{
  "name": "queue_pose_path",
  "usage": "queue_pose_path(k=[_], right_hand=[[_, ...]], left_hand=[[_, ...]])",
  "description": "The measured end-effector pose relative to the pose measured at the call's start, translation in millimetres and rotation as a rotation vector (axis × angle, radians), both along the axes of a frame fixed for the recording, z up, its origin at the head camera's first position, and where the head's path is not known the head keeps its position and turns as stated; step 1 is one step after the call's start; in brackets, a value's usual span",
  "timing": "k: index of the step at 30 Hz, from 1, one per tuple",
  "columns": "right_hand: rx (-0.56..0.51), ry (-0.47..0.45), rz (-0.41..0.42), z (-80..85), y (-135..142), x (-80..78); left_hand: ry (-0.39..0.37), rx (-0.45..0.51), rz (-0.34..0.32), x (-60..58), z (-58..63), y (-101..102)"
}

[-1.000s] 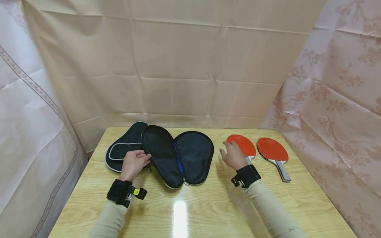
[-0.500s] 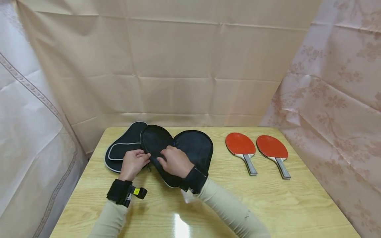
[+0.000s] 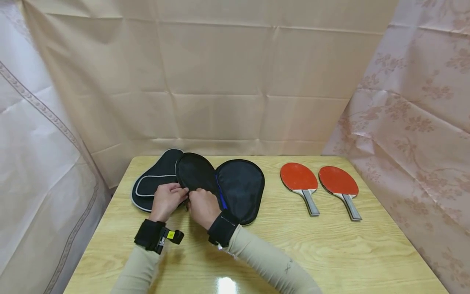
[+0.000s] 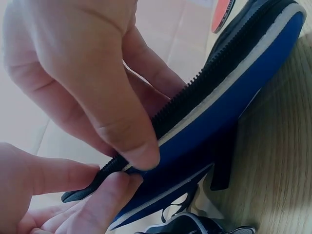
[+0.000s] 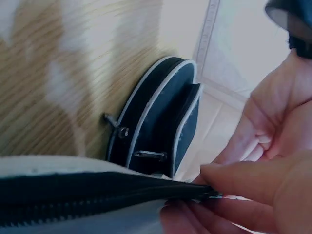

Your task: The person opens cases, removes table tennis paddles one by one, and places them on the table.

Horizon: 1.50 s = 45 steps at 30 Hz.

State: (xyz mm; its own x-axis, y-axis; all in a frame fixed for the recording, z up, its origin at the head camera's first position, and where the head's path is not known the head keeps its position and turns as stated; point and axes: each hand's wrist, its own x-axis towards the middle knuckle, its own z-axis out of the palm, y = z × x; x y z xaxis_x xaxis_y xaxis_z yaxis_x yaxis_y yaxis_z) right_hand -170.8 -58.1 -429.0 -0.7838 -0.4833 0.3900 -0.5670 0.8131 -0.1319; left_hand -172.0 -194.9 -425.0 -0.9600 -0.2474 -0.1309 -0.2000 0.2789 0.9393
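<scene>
A black zip-up table tennis paddle case [image 3: 240, 190] lies spread open on the table, its two halves side by side with blue along the fold. My left hand [image 3: 167, 201] pinches the left half's edge between thumb and fingers. Right beside it, my right hand [image 3: 203, 207] pinches the same edge. In the left wrist view, the zipper teeth [image 4: 190, 87] run past both hands above the blue outer side [image 4: 209, 131]. The right wrist view has the edge between the right thumb and fingers [image 5: 243, 180]. The right hand covers the left half's lower part in the head view.
A second black case [image 3: 154, 177] with white piping lies under the open case's left side, its zipper pull [image 5: 150, 154] showing. Two red paddles [image 3: 299, 176] [image 3: 338, 180] lie to the right on the wooden table [image 3: 293, 253]. Fabric sheets [image 3: 220, 81] hang behind.
My right hand has moved left from above the nearer paddle, across the open case, to its left edge beside my left hand. The left hand has stayed on that edge.
</scene>
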Motion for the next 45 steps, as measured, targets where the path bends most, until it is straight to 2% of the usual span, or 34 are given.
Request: queue_pose_path(k=[6, 12, 15, 21, 24, 28, 33, 38, 45], right_hand=[[-0.025, 0.019, -0.012, 0.7, 2, -6.5], [-0.098, -0.023, -0.032, 8.0, 11, -14.2], [-0.187, -0.083, -0.044, 12.3, 20, -21.4], [-0.469, -0.252, -0.105, 16.1, 52, -39.4], [-0.573, -0.289, -0.129, 15.6, 70, -46.8], [-0.661, -0.282, -0.165, 15.0, 90, -51.6], [-0.746, -0.297, -0.244, 7.9, 115, -55.8], [-0.819, -0.426, -0.338, -2.3, 140, -63.2], [-0.812, -0.526, -0.448, -23.1, 168, -74.0]], left_hand=[[0.006, 0.004, -0.005, -1.6, 2.3, 2], [0.020, 0.000, -0.027, -1.4, 3.7, 4], [0.029, 0.001, -0.044, -0.6, 3.3, 3], [0.035, -0.088, -0.079, 1.3, 2.4, 4], [0.027, -0.107, -0.093, 2.2, 1.2, 3], [0.029, -0.111, -0.095, 3.1, -0.6, 5], [0.047, -0.104, -0.094, 3.6, -3.6, 9], [0.065, -0.096, -0.106, 1.9, -5.8, 14], [0.042, -0.086, -0.108, -0.2, -6.2, 21]])
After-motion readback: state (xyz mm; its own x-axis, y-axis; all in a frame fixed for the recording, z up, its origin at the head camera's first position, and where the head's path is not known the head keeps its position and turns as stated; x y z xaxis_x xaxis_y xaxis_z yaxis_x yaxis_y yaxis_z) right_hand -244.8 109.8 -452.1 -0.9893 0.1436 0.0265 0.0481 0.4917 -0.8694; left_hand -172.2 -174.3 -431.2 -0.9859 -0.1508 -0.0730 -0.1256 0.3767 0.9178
